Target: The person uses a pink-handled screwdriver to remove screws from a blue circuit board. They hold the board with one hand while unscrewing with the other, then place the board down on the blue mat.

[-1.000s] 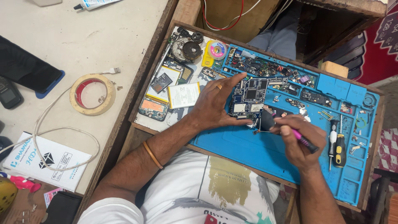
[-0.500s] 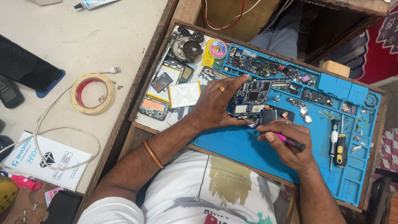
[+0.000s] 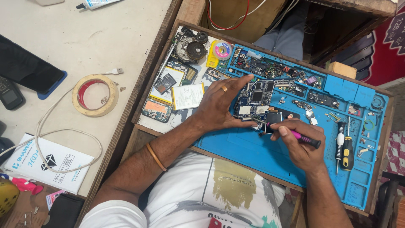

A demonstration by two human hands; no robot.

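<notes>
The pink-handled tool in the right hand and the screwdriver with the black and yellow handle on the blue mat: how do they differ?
The pink-handled tool is held in the right hand, its tip at the circuit board; the black and yellow screwdriver lies untouched on the blue mat. The pink-handled tool looks slimmer and lies nearly crosswise; the black and yellow screwdriver has a thicker grip and points up the picture. Both are small hand tools.
</notes>
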